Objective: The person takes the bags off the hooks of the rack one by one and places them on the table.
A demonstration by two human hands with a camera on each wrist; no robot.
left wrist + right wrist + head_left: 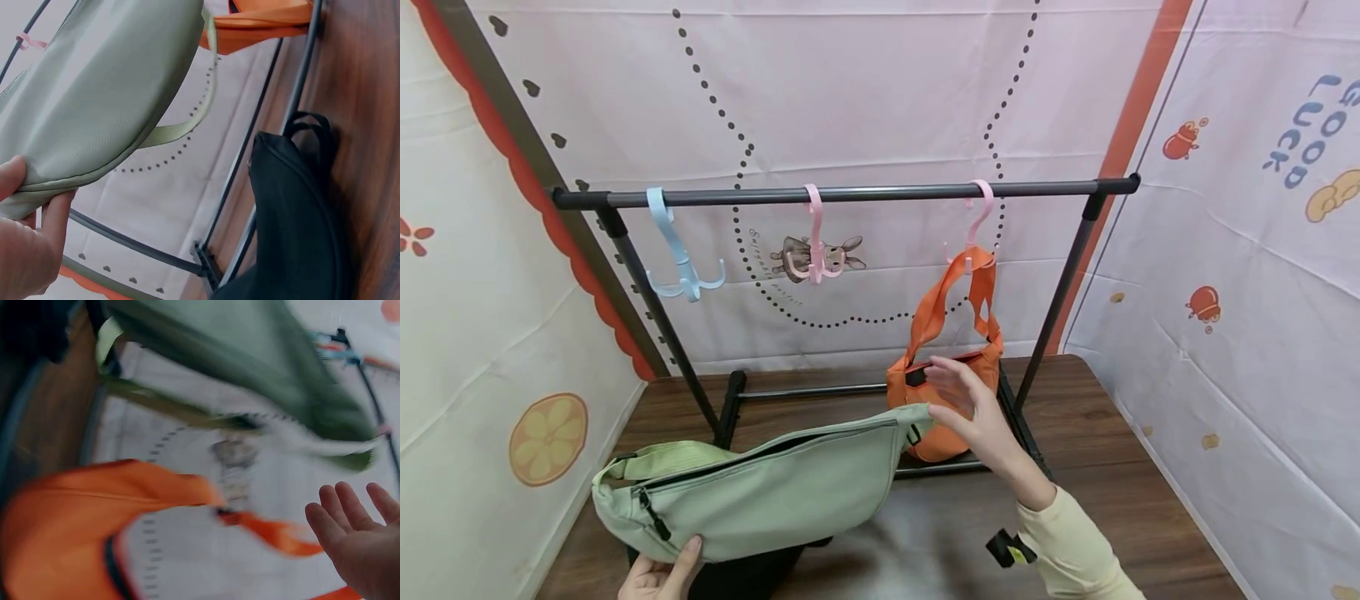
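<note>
A pale green sling bag [775,487] with a dark zipper along its top edge is held up over the table, slanting upward to the right. My left hand [662,575] pinches its lower left end, thumb in front and fingers behind, as the left wrist view also shows. At the bag's right end, by the strap buckle, my right hand [973,421] has its fingers extended; the right wrist view shows the fingers [337,512] apart from the bag. Behind that hand, an orange bag [943,442] hangs by its strap from a pink hook [981,212].
A black rack bar [887,194] spans the back, carrying a blue hook [679,250] and another pink hook [815,237]. Beneath the green bag a black bag [294,212] lies on the wooden table [1120,500]. Printed cloth walls [1247,333] enclose the sides and back.
</note>
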